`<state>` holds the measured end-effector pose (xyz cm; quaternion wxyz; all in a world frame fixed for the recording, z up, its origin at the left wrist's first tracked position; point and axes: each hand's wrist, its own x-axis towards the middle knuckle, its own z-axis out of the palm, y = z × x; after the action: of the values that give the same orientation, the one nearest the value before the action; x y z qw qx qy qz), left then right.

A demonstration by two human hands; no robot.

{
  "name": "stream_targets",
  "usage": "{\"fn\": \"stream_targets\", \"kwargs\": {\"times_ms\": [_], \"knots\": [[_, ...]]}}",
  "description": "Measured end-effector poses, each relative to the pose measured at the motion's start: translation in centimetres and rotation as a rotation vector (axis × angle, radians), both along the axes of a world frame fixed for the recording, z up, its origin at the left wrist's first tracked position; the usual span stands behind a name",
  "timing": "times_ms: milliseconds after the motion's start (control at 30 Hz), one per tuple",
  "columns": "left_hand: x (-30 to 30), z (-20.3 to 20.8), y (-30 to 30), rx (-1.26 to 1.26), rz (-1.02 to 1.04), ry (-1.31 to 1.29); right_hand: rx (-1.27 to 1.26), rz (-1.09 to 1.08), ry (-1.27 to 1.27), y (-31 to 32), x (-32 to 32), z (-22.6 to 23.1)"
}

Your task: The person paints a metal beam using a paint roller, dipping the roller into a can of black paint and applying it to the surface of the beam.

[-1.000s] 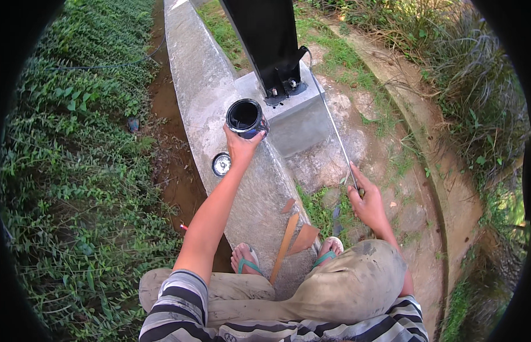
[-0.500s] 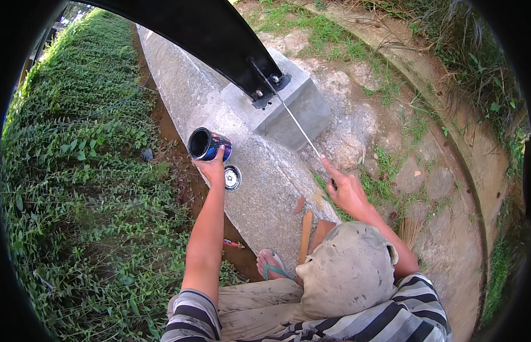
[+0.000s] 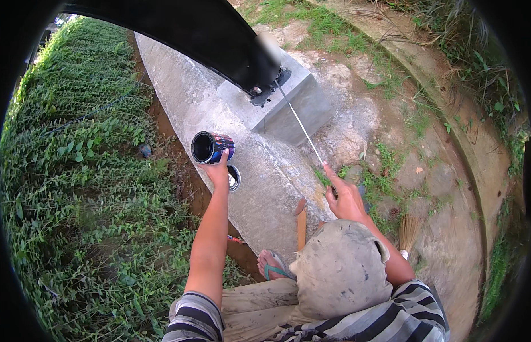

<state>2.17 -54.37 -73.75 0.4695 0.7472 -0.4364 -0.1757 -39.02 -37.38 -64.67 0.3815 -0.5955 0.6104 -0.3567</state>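
Your left hand (image 3: pixel 219 172) held a small paint can (image 3: pixel 212 147). The can was tipped on its side, with its open mouth turned to the left, toward the green plants (image 3: pixel 77 188). Your fingers were wrapped under the can and held it tight. It was up in the air, just above the long grey concrete slab (image 3: pixel 248 171). Its round lid (image 3: pixel 233 177) lay flat on the slab, right beside your wrist.

Your right hand (image 3: pixel 345 196) was closed on the near end of a thin, pale stick (image 3: pixel 300 121). The stick was long and straight. It ran up and away from you, slanting to the left. Its far end reached the foot of the black post (image 3: pixel 220 40), where the post sat on a concrete block (image 3: pixel 288 102). There was black paint on top of the block around the post.

So the stick's far tip was well away from the can. The can was to the left of the stick and nearer to you than the tip. Your left hand was the one nearer the can's mouth. I could not tell what was on the stick's tip, as it was too small and blurred.

A small broom (image 3: pixel 408 232) lay on the ground by your right arm.
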Motion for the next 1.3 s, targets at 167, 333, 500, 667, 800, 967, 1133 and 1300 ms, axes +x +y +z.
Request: {"fn": "stream_targets", "kwargs": {"times_ms": [167,333,500,667,800,967,1133,1300], "knots": [[3.1,1.9,2.6,0.254,-0.278,0.073,0.045,0.057,-0.062,-0.8,0.2,-0.9],[10.4,7.1,9.3,0.426,-0.386,-0.09,-0.061,0.024,-0.034,-0.1,-0.6,-0.7],[17.1,14.0,18.2,0.719,-0.479,-0.504,0.2,0.096,0.149,-1.1,-0.4,0.6],[22.7,18.4,26.7,1.118,-0.617,-0.813,0.215,0.096,0.054,-1.0,-0.9,1.2],[26.2,15.6,31.2,1.211,-0.609,-0.831,0.209,0.113,0.249,-2.3,-1.3,-0.1],[22.6,11.3,30.3,1.094,-0.682,-0.663,0.106,0.05,0.373,-1.8,-2.1,-2.1],[19.5,11.6,27.8,0.997,-0.752,-0.6,0.084,0.11,0.356,-1.7,-1.7,-2.8],[17.3,12.1,26.9,1.031,-0.767,-0.586,0.086,0.104,0.365,-1.9,-2.9,-3.3]]}}
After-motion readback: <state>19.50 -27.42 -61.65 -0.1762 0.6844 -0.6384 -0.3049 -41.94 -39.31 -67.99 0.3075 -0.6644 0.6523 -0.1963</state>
